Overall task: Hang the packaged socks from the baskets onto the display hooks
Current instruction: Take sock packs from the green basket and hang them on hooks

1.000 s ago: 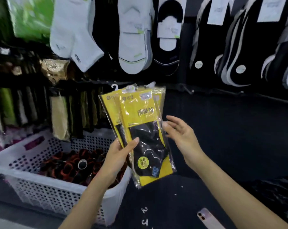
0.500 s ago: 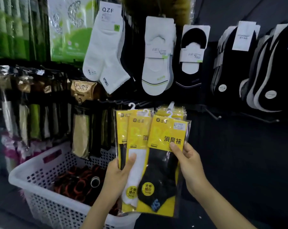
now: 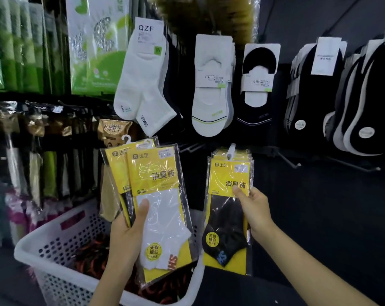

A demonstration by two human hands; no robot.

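1. Left hand (image 3: 129,235) curls its fingers round two yellow packs (image 3: 162,208), white socks in front, above the white basket (image 3: 43,234).
2. Right hand (image 3: 256,208) pinches a black-sock pack (image 3: 226,228) in its fingers, raised near the display hooks (image 3: 286,160).

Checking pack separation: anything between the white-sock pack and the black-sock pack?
Head view: the gap is bare; the white-sock pack and the black-sock pack do not touch. Behind it only the dark display wall and part of the basket show.
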